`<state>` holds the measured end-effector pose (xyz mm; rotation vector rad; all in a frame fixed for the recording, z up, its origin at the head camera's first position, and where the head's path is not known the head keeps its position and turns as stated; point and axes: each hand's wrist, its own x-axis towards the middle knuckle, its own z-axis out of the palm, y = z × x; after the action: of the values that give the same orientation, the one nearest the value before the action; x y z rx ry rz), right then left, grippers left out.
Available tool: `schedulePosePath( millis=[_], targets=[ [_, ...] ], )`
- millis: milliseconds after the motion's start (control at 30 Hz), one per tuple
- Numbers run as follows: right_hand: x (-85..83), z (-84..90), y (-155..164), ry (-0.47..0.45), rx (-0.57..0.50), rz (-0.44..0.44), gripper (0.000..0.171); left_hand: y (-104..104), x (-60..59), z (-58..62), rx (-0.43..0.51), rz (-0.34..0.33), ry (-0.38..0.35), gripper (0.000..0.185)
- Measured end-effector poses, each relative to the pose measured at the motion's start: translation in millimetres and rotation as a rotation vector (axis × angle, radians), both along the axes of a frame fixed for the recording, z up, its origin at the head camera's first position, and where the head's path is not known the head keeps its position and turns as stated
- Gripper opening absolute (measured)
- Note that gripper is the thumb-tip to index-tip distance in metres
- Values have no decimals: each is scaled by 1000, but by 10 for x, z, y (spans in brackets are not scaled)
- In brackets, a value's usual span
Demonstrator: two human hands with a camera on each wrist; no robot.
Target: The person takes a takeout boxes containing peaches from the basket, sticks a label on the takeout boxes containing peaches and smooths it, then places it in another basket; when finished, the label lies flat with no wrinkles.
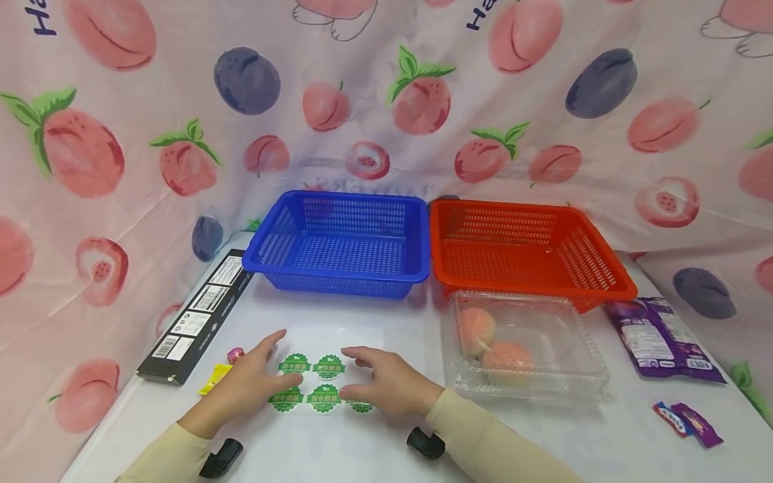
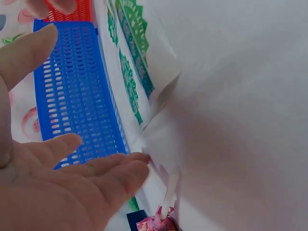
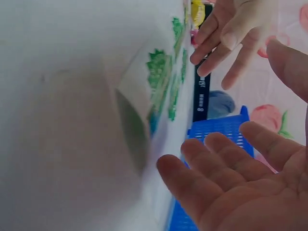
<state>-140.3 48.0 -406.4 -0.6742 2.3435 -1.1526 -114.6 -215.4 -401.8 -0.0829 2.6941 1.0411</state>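
A sheet of round green stickers (image 1: pixel 323 398) lies on the white table between both hands. In the right wrist view the edge of the sticker sheet (image 3: pixel 159 82) curls up off the surface. My left hand (image 1: pixel 247 376) is held at the sheet's left side, fingers spread and holding nothing. Opposite it, my right hand (image 1: pixel 395 386) stays over the right side, thumb and fingers apart, also without anything in its grasp. Whether either hand touches the sheet I cannot tell. Beside the left hand are a pink-wrapped lollipop (image 2: pixel 159 221) and a yellow wrapper (image 1: pixel 214 379).
A blue basket (image 1: pixel 338 276) and a red basket (image 1: pixel 537 290) stand at the back. Two pinkish round items (image 1: pixel 507 361) sit inside a clear plastic box (image 1: pixel 561 389). A long black box (image 1: pixel 193 322) lies left; a purple packet (image 1: pixel 664 335) and small wrapped candies (image 1: pixel 697 424) lie right.
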Motion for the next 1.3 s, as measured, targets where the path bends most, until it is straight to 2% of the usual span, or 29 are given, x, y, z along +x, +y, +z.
schedulePosePath(
  millis=[367, 700, 933, 1100, 1300],
  targets=[
    [-28, -71, 19, -18, 68, -14, 73, 1, -77, -2, 11, -40, -30, 95],
    [-34, -81, -7, 4, 87, 8, 74, -28, -118, -22, 135, -43, -67, 90],
    [-41, -94, -13, 33, 94, 7, 75, -19, -115, -16, 208, -54, -31, 85],
    [-43, -93, -20, 32, 101, -3, 73, -65, -124, -4, 228, -8, -31, 71],
    [-48, -101, -26, 40, 96, -3, 72, -106, -114, -49, 370, -32, -53, 47]
  ],
)
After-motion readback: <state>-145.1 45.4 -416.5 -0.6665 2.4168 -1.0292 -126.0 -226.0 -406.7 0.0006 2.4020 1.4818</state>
